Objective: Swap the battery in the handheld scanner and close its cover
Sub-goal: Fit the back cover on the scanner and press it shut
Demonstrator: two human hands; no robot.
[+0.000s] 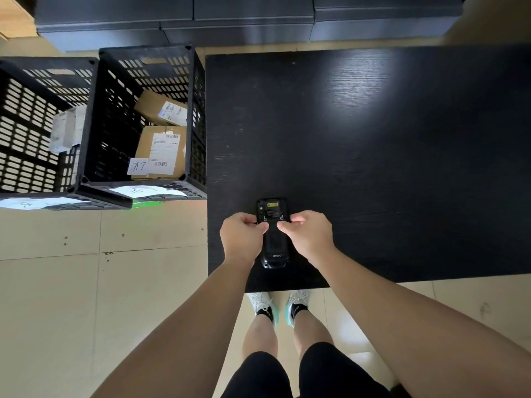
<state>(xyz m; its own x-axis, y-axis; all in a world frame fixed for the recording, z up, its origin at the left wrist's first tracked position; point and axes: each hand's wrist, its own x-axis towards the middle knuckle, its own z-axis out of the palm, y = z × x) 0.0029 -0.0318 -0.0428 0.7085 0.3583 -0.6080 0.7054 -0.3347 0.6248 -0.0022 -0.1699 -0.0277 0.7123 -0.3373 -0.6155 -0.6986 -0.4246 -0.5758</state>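
A black handheld scanner (273,242) lies face down on the black table (373,156), near its front left corner, with its scan window pointing away from me. Its back cover is on, with two small latches near the top. My left hand (242,239) grips the scanner's left side, thumb pressed on the cover by the left latch. My right hand (309,238) holds the right side, thumb on the cover by the right latch. No loose battery is visible.
Two black slatted crates (89,122) stand on the tiled floor left of the table; the nearer one holds cardboard parcels (161,145). Dark boxes (253,21) line the far side. My feet are under the table's front edge.
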